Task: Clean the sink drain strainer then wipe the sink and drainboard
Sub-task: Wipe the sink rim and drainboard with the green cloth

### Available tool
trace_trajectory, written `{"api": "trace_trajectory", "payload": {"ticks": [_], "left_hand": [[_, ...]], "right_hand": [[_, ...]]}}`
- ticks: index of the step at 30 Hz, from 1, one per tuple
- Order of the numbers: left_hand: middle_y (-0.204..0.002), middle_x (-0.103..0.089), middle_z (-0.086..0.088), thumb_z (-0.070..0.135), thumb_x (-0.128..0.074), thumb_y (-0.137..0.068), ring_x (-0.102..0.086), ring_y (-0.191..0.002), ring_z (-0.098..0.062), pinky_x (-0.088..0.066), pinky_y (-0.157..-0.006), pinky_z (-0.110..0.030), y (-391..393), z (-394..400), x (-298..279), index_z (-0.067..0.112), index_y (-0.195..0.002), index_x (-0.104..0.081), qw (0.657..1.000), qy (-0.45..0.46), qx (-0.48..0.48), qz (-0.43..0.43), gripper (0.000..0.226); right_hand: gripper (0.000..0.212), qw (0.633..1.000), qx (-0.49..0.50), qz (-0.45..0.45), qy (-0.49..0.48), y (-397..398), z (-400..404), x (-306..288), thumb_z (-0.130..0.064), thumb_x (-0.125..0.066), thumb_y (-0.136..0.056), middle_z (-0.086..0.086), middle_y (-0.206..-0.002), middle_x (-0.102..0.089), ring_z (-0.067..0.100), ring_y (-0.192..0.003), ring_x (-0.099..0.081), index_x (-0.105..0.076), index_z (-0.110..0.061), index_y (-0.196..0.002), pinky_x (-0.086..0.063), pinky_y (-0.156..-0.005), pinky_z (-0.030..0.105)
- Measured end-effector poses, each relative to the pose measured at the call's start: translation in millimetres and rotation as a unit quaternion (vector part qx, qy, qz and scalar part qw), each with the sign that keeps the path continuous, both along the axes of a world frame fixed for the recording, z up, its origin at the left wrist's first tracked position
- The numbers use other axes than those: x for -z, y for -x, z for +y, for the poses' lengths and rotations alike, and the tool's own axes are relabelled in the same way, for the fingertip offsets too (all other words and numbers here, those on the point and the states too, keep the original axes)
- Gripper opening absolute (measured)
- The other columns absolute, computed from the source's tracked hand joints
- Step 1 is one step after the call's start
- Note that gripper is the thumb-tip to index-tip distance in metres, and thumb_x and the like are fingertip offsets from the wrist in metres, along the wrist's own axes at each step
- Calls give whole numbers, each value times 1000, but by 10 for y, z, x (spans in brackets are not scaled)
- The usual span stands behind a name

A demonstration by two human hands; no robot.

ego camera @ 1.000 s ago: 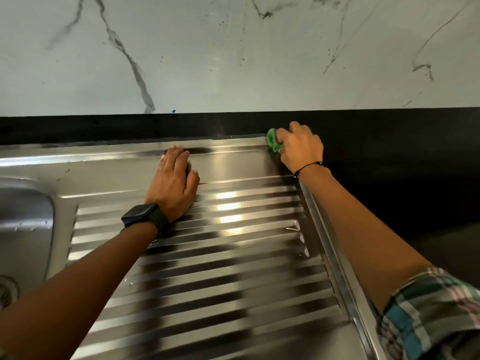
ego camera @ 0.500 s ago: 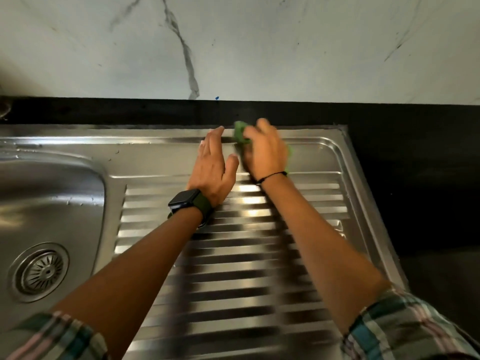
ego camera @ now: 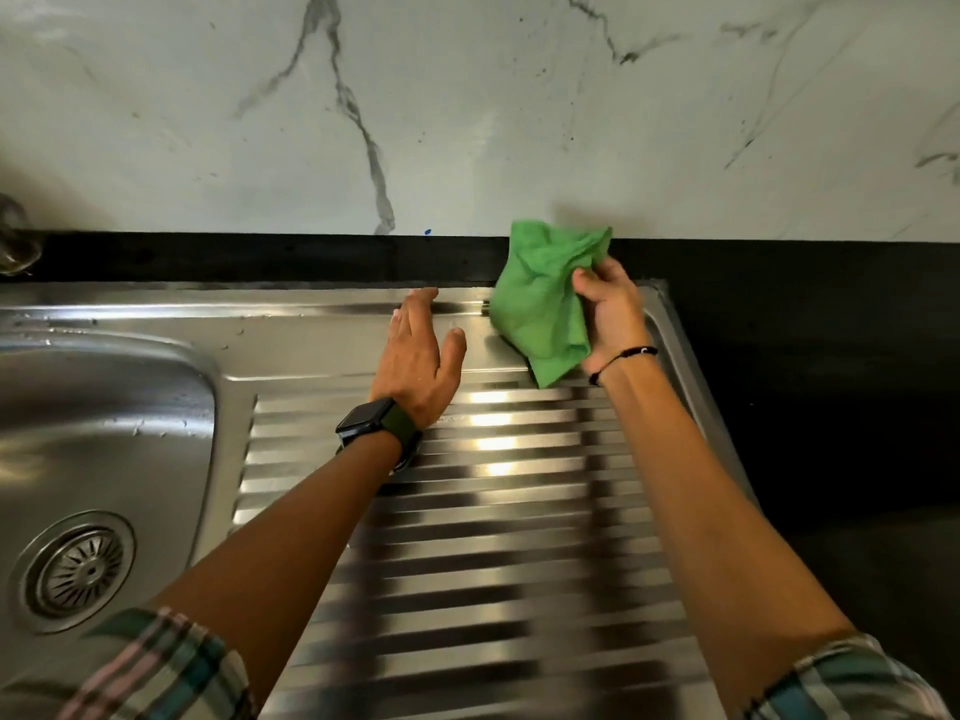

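Green cloth (ego camera: 545, 309) bunched in the right hand (ego camera: 613, 314), fingers closed around its right edge, palm turned inward, lifted over the far right corner of the drainboard (ego camera: 493, 537); lower tip of the cloth hanging near the first ridges (touching the steel or not: cannot tell). Left hand (ego camera: 421, 356) open and flat, fingers together, resting on the smooth band of the drainboard just left of the cloth, holding nothing. Dark watch (ego camera: 371, 420) on the left wrist, thin black bracelet (ego camera: 623, 358) on the right. Steel sink (ego camera: 104, 407) basin at left, with drain strainer (ego camera: 75, 569) seated in its floor. Black table (ego camera: 831, 381) at right, marble wall (ego camera: 467, 111) behind.
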State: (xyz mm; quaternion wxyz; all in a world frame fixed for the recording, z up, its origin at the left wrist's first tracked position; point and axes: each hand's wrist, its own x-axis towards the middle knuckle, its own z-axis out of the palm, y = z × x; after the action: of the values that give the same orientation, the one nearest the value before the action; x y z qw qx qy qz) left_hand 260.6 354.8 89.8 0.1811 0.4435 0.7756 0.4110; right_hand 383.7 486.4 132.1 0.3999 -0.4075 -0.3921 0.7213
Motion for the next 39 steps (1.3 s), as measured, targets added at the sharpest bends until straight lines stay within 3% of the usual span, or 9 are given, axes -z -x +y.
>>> {"api": "trace_trajectory", "payload": {"ticks": [3, 7, 9, 13, 19, 23, 28, 37, 39], "left_hand": [[-136, -43, -14, 39, -33, -84, -45, -123, -29, -38, -99, -37, 14, 10, 25, 10, -136, -29, 1000, 5, 4, 3, 60], [-138, -41, -14, 39, -34, -84, -42, -126, -29, -37, -103, -40, 17, 21, 39, 10, -137, -28, 1000, 8, 8, 6, 61], [-138, -41, -14, 39, -34, -84, -42, -126, -30, -38, -105, -42, 19, 25, 37, 9, -136, -29, 1000, 7, 7, 8, 60], [-134, -43, -13, 37, -35, -84, -45, -122, -29, -39, -98, -34, 43, 15, 49, 10, -134, -31, 1000, -6, 2, 1, 58], [-138, -41, -11, 39, -35, -83, -41, -129, -32, -41, -103, -50, 62, 16, 73, 14, -135, -29, 999, -10, 0, -36, 57], [-139, -40, -14, 39, -35, -82, -40, -129, -35, -40, -103, -52, 60, 31, 61, 13, -135, -29, 999, -5, -5, -39, 59], [-138, -41, -12, 40, -36, -83, -41, -127, -31, -41, -103, -50, 56, 44, 72, 14, -134, -30, 999, -10, -11, -39, 57], [-121, -52, -11, 46, -28, -83, -52, -112, -29, -47, -93, -46, 57, 64, 93, 16, -124, -38, 995, -70, -60, -44, 52], [-118, -53, -11, 47, -28, -82, -53, -106, -25, -47, -89, -39, 65, 60, 100, 14, -123, -39, 992, -87, -72, -59, 53]], "right_hand": [[55, 946, 30, -289, -142, -262, 82, 123, 13, -49, -81, 10, -122, -54, 28, -117, -52, -37, -5, -132, -43, -100, 34], [65, 772, 125, -492, -382, -481, 113, 92, 11, -52, -71, 18, -131, -49, 32, -122, -43, -40, -5, -133, -34, -103, 35], [52, 695, -32, -501, -515, -409, 121, 81, 11, -50, -74, 19, -130, -54, 35, -125, -44, -54, -3, -124, -31, -107, 39], [42, 511, -318, -595, -533, -445, 138, 219, -8, -45, -93, 7, -148, -37, 22, -140, -29, -45, -10, -135, -20, -116, 37], [26, 472, -97, -735, -477, -557, -140, 457, -18, -56, -88, 28, -96, -64, 42, -88, -59, -60, 6, -97, -51, -66, 44], [33, 527, -59, -753, -390, -158, -77, 421, -24, -39, -96, 26, -114, -51, 39, -107, -46, -49, 4, -111, -37, -63, 39], [27, 525, -75, -729, -432, 217, -91, 430, -6, -30, -96, 24, -118, -48, 37, -109, -47, -47, 4, -115, -39, -66, 40], [31, 615, -220, -536, -535, 864, -509, 436, -25, -54, -90, 9, -123, -48, 27, -112, -46, -48, -13, -117, -50, -78, 36], [34, 587, -231, -537, -560, 821, -475, 447, -27, -55, -89, 9, -122, -48, 27, -110, -48, -45, -18, -120, -48, -72, 35]]}}
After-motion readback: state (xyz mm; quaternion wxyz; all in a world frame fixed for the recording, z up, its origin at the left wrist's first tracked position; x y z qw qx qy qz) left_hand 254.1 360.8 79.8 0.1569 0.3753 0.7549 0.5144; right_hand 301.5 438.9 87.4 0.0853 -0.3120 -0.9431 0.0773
